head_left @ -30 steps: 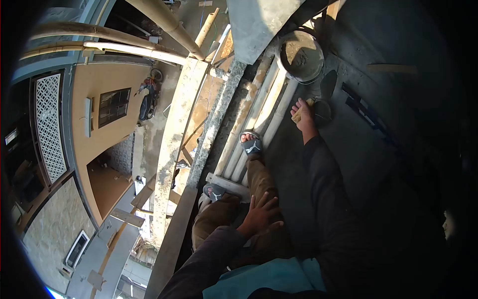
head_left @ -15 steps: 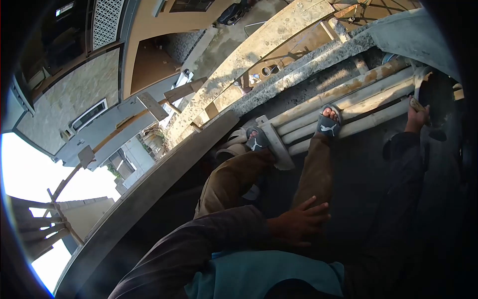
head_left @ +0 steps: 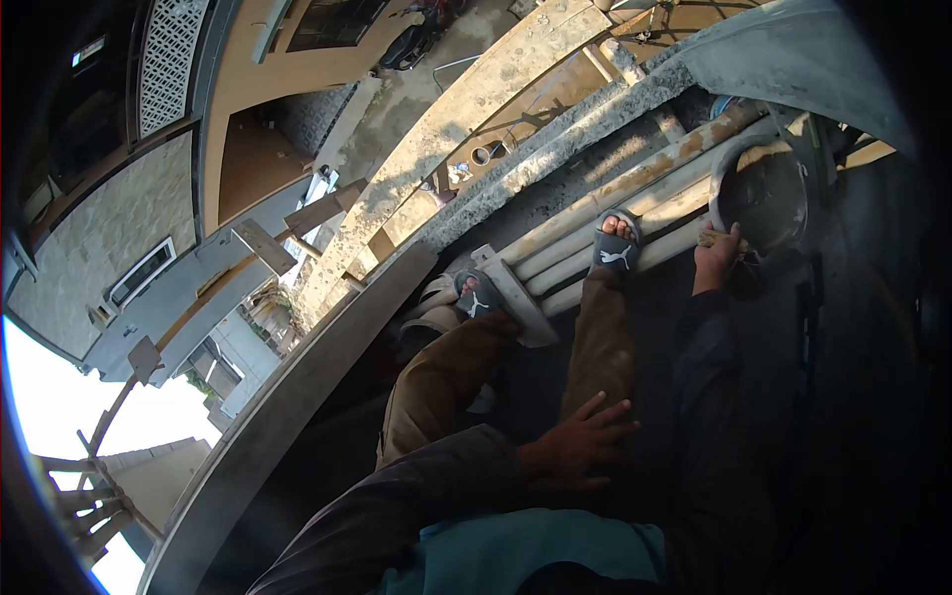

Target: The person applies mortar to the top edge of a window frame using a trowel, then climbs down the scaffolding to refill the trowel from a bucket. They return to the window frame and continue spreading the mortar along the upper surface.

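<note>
My left hand (head_left: 585, 443) lies over my right shin with its fingers spread and holds nothing. At the right, my right hand (head_left: 716, 260) is closed around a small light-brown handle (head_left: 710, 238), whose far end I cannot make out. Just beyond that hand stands a round grey basin (head_left: 716, 188), its inside in shade with grey material in it. My feet, in grey sandals (head_left: 616, 256), rest on pale wooden poles (head_left: 585, 246) laid side by side, near a short plank (head_left: 520, 297).
A rough concrete ledge (head_left: 555, 149) runs beyond the poles, with a drop to a lower level behind it. A curved grey wall edge (head_left: 297, 397) passes on the left. Timber props (head_left: 213, 285) stick out past it. A building (head_left: 149, 238) stands at upper left.
My right hand has moved left, nearer my foot, still closed on the handle. The view has shifted so that more of the basin shows. My left hand stays by my leg, fingers spread.
</note>
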Tool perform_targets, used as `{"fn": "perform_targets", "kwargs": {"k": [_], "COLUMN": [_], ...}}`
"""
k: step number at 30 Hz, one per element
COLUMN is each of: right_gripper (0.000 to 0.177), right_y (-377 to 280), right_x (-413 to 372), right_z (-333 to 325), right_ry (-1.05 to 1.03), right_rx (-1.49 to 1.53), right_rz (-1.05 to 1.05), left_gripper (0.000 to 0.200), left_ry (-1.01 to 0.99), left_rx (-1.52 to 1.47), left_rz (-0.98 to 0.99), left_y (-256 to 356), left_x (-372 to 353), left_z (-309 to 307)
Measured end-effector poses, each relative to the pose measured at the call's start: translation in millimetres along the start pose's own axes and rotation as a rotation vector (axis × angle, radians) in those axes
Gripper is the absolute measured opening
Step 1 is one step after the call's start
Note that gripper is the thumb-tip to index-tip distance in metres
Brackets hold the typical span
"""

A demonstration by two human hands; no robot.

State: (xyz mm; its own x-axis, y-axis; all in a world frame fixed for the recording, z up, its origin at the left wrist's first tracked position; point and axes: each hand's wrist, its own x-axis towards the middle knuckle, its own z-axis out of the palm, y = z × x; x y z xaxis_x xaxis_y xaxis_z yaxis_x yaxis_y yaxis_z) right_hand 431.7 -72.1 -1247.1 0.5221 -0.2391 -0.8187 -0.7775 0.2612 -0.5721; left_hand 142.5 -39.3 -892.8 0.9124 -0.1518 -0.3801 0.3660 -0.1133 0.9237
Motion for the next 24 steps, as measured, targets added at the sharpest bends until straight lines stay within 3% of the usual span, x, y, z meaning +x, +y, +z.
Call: {"fn": "perform_targets", "kwargs": {"k": [2, 6, 7, 9, 12, 13, 15, 17, 19, 24], "right_gripper": [0.059, 0.051, 0.051, 0.052, 0.054, 0.054, 0.051, 0.048, 0.044, 0.033], "right_y": [24, 37, 43, 17, -20, -32, -64, -96, -108, -101], "right_x": [-6, -26, -12, -56, -85, -85, -98, -111, -92, -45], "right_z": [-29, -61, -76, -67, -85, -92, -87, -58, -45, -25], "right_ry": [-0.012, -0.116, -0.075, 0.175, 0.227, 0.244, 0.081, 0.047, -0.093, -0.08], "right_rx": [-0.025, -0.06, -0.052, -0.254, -0.994, -0.992, -1.613, -1.672, -1.934, -2.153], "right_rz": [0.008, 0.04, 0.139, 0.14, -0.143, -0.148, -0.523, -0.444, -0.554, -0.62], "left_gripper": [0.044, 0.042, 0.042, 0.044, 0.046, 0.048, 0.045, 0.05, 0.05, 0.05], "left_ry": [-0.018, -0.017, -0.018, -0.035, -0.028, -0.022, -0.022, -0.032, -0.042, -0.049], "left_rx": [0.013, 0.073, 0.094, 0.069, 0.09, 0.11, 0.121, 0.114, 0.113, 0.111], "left_rz": [0.026, 0.004, -0.009, -0.004, -0.013, -0.031, -0.019, -0.025, -0.028, -0.025], "left_y": [-3, -7, -4, 0, -1, -2, 0, -3, 0, -1], "left_x": [0, 2, 0, -1, -1, -2, -2, -3, -1, 0], "left_z": [-1, -3, -2, -6, -6, -6, -8, -5, -7, -4]}}
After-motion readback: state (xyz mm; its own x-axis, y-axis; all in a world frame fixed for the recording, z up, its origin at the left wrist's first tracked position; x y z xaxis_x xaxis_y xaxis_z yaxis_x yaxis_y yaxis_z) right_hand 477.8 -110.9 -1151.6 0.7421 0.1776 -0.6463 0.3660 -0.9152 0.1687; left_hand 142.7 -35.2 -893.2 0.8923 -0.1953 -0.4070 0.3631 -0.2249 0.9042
